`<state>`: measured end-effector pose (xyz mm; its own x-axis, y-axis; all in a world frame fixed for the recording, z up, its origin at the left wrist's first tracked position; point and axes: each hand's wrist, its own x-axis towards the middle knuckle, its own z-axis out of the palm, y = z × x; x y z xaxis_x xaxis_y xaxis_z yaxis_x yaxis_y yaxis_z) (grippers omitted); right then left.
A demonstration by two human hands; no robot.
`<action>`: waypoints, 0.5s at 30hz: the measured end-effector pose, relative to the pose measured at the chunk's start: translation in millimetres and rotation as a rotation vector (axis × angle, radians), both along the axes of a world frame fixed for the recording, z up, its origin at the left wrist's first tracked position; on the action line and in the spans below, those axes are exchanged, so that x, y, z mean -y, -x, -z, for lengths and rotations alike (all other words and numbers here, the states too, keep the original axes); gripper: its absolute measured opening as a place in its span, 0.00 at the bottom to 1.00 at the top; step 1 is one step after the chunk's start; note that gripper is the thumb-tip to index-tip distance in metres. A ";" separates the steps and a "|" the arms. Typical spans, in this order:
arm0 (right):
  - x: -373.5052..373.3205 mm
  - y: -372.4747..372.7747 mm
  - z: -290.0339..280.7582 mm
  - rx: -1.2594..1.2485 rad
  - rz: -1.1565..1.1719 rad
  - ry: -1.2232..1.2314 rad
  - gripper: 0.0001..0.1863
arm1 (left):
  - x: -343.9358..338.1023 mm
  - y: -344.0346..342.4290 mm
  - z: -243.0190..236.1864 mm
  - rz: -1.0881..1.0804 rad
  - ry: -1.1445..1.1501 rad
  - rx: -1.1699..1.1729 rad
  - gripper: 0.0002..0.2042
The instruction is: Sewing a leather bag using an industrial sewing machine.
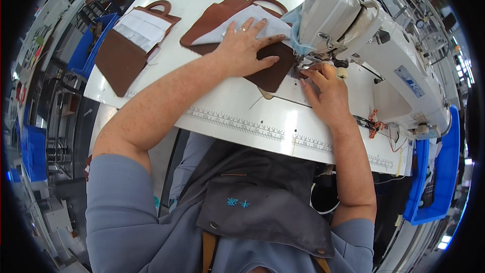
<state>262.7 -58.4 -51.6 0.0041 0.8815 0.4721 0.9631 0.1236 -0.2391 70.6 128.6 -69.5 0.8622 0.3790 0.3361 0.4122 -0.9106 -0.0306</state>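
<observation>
We find the left hand [246, 45] spread flat, pressing the brown workpiece [252, 45] near the table's [212, 111] far edge; the right hand [323, 88] pinches its edge at the sewing machine's [374, 45] needle; steady, even feeding seems advisable; a second piece [134, 45] lies at the far left corner; blue bins [91, 45] flank the table.

Brown leather bag piece [270, 68] with white lining lies flat at upper centre of the frame, handle loop pointing to the top edge, its right edge under the sewing machine's [364, 35] needle.
</observation>
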 end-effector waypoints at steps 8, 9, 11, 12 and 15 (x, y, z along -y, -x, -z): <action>2.8 10.3 -8.3 -0.034 -0.159 -0.091 0.12 | 115.9 84.4 -16.3 -0.108 0.126 -0.049 0.29; 5.8 14.6 -8.1 -0.039 -0.156 -0.077 0.12 | 130.2 95.1 -19.4 -0.112 0.156 -0.075 0.30; 10.2 24.2 -8.1 -0.172 -0.267 -0.107 0.18 | 141.7 105.9 -33.6 -0.059 0.190 -0.026 0.29; 11.4 30.3 -9.5 -0.177 -0.274 -0.101 0.18 | 145.0 111.1 -43.1 -0.017 0.206 0.028 0.29; 17.5 51.0 -21.9 -0.480 -0.273 0.220 0.27 | 108.1 105.4 -70.6 -0.015 0.234 0.318 0.24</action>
